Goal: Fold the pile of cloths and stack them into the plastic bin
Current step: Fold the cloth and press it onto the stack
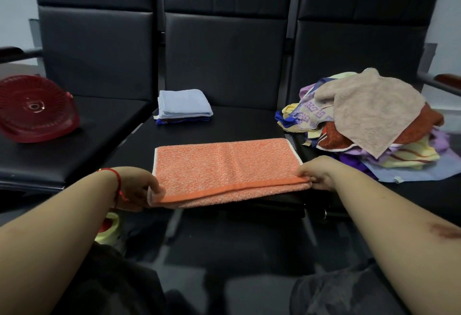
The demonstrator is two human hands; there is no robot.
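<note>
An orange cloth [224,165], folded in half, lies flat on the middle black seat at its front edge. My left hand [139,187] pinches its near left corner. My right hand [316,174] pinches its near right corner. A small stack of folded cloths [183,104], light blue on top, sits at the back of the same seat. A loose pile of unfolded cloths [369,120], beige one uppermost, covers the right seat. A red plastic bin [35,109] lies tipped on its side on the left seat.
Three black padded seats [224,63] stand in a row with tall backrests. Armrests stick out at the far left and far right. A yellow-green object [109,227] sits on the floor below my left arm.
</note>
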